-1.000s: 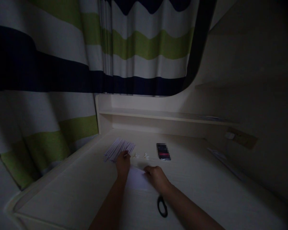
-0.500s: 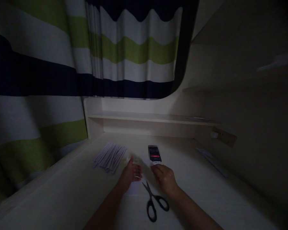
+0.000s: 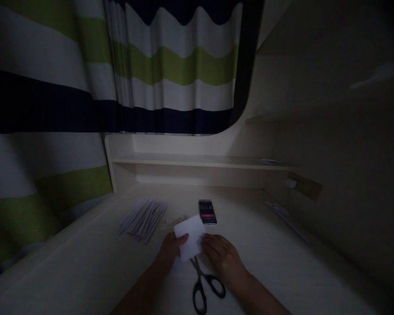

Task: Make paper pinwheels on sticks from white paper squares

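Note:
A white sheet of paper (image 3: 191, 238), roughly square, is held up above the desk between both hands. My left hand (image 3: 171, 249) is closed on its left edge, the thumb lying across the front. At the right edge, the fingers of my right hand (image 3: 221, 256) are bent and pressed against the paper. Below it, scissors (image 3: 200, 280) with black handles lie with the blades slightly apart, their tips partly hidden by the paper. A pale sheet, hard to make out, lies under my left hand.
Several thin white paper rolls (image 3: 143, 218) are heaped at the left. Behind the paper lies a phone (image 3: 207, 212) with its screen lit. Small pale scraps (image 3: 169, 220) sit between rolls and phone. A shelf (image 3: 184, 160) runs along the back; a striped curtain (image 3: 180, 65) hangs above.
My left hand, open before, has closed on the paper. The paper, blurred at my right hand earlier, is now held between both hands. The view has shifted slightly.

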Motion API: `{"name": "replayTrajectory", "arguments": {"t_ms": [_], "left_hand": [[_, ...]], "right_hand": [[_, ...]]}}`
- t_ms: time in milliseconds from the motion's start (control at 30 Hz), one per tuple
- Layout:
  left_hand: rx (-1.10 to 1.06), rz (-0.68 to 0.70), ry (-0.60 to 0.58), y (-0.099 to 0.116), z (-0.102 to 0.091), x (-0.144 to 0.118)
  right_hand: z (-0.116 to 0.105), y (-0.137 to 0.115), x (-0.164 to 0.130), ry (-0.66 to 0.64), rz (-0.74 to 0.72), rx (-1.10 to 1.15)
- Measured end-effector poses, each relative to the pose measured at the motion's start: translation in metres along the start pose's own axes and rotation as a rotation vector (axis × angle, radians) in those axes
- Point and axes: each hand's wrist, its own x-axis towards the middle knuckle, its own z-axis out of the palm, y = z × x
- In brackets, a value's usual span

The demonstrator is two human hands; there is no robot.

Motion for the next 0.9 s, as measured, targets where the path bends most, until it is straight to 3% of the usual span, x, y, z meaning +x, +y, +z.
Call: {"name": "replayTrajectory", "arguments": {"t_ms": [67, 133, 233, 300, 500, 733, 900], "left_hand": [[0.028, 0.021, 0.073, 0.0, -0.002, 0.002], [0.048, 0.039, 0.133, 0.0, -0.003, 0.004], [0.069, 0.056, 0.189, -0.001, -0.006, 0.006], [0.075, 0.059, 0.209, -0.001, -0.006, 0.006], [0.049, 0.097, 0.267, 0.004, -0.004, 0.002], [-0.112, 0.031, 0.259, 0.0, 0.001, 0.002], [0.219, 0.217, 0.293, -0.009, -0.015, 0.003]], "right_hand": [[-0.01, -0.001, 0.001, -0.072, 0.196, 0.012], [-0.018, -0.005, 0.002, -0.257, 0.349, 0.042], [-0.021, -0.017, -0.001, -0.605, 0.37, 0.097], [-0.019, -0.025, -0.005, -0.709, 0.362, 0.077], [-0.013, -0.032, -0.009, -0.767, 0.38, 0.072], [-0.007, -0.025, -0.005, -0.825, 0.478, -0.056], [-0.016, -0.012, 0.001, -0.802, 0.565, -0.113]]}}
